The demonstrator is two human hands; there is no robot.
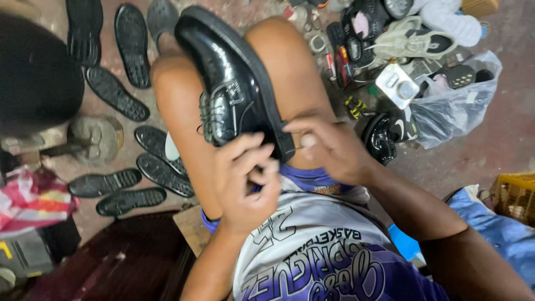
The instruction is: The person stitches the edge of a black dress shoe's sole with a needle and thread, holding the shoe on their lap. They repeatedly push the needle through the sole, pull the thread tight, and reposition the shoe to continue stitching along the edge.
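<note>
A shiny black leather lace-up shoe (228, 72) lies on its side between my knees, toe pointing away and sole edge to the right. My left hand (245, 181) is curled around the heel end of the shoe from below. On the right, my right hand (329, 147) pinches at the heel edge of the sole; whatever small thing it holds there is too small to make out.
Several loose black rubber soles (114, 92) lie on the floor to the left. A metal shoe last (92, 139) stands near them. To the right are a pile of shoes (407, 39), a clear plastic bag (457, 103) and a yellow crate (515, 195).
</note>
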